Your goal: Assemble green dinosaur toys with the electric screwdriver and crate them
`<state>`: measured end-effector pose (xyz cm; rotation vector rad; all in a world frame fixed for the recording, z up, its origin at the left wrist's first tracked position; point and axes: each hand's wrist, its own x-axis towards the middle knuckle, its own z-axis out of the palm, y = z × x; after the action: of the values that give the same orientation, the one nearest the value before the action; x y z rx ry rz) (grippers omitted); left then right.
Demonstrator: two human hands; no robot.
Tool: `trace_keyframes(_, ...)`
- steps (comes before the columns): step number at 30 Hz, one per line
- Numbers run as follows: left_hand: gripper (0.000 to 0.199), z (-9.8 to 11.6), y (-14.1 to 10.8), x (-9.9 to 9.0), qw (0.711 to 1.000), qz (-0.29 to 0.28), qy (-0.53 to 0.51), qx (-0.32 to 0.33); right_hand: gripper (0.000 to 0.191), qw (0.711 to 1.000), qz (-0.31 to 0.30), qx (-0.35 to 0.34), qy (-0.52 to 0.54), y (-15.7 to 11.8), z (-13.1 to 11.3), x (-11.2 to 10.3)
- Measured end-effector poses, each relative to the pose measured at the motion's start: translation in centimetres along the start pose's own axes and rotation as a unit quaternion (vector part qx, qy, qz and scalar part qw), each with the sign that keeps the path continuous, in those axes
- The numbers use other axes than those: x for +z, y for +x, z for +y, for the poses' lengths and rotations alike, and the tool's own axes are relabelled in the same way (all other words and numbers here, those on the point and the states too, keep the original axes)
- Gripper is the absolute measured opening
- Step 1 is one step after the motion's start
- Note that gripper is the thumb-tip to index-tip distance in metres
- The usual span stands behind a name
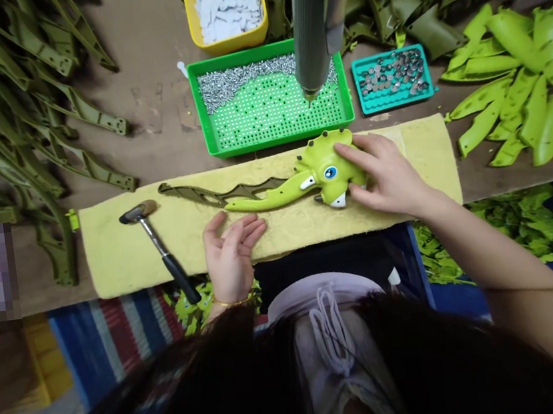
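Note:
On a yellow cloth (126, 259) lies a lime-green plastic dinosaur head (325, 171) with a blue eye, dark spikes along its crest and a long curved arm reaching left. My right hand (385, 170) grips the head's right side, thumb below and fingers above. Just under the curved arm, my left hand (233, 246) is palm up with its fingers apart and nothing in it. A dark olive lattice-like plastic piece (214, 191) lies behind the green arm, partly covered by it. To the left rests a hammer (160, 248) with a black handle.
An electric screwdriver (310, 35) hangs over a green basket (213, 144) of screws. Beside it are a teal tray (369, 105) of small metal discs and a yellow bin (230, 41) of white pieces. Olive parts (6, 99) pile up left, lime parts (513, 84) right.

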<state>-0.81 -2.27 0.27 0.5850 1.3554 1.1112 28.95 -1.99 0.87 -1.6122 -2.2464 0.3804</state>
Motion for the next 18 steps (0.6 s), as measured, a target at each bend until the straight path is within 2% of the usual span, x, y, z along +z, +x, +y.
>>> trace_keyframes(10, 0.047, 0.2, 0.8, -0.3, 1.000, -0.004, -0.011, -0.005, 0.068, 1.000, -0.009, -0.008, 0.008, 0.4, 0.6, 0.8)
trace_keyframes(12, 0.042, 0.0, 1.4, 0.7, 0.999, -0.023, -0.032, -0.014, 0.070, 1.000, 0.001, 0.001, 0.030, 0.3, 0.9, 1.1)
trace_keyframes(15, 0.035, -0.3, 2.2, 3.3, 0.995, -0.073, -0.053, -0.042, 0.071, 0.998, 0.000, 0.021, 0.060, 0.1, 1.4, 0.9)
trace_keyframes(18, 0.037, -0.2, 2.6, 5.1, 0.995, -0.076, -0.068, -0.019, 0.072, 0.993, 0.005, 0.050, 0.110, -0.2, 1.7, 0.2)
